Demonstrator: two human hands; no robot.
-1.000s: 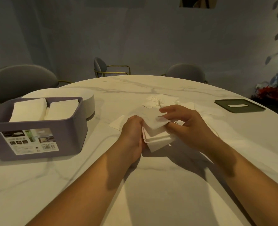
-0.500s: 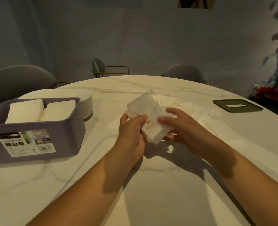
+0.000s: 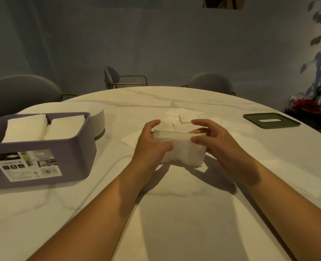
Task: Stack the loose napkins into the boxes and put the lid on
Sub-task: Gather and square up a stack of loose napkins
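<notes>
A stack of white napkins [image 3: 182,149] stands on edge at the table's middle, held between both hands. My left hand [image 3: 151,145] grips its left end, thumb in front. My right hand [image 3: 215,142] holds its right end with curled fingers. More loose napkins [image 3: 182,117] lie flat on the table behind the hands. At the left stands a purple box [image 3: 41,157] with two piles of napkins inside. A dark green lid [image 3: 271,120] with a slot lies flat at the far right.
The round white marble table [image 3: 174,213] fills the view. A white round object [image 3: 97,117] sits behind the purple box. Grey chairs [image 3: 22,91] stand around the far edge. A plant with red flowers [image 3: 304,106] is at the right.
The napkins were gathered flat, then lifted and fanned. Now both hands press the stack together on its edge, one at each end.
</notes>
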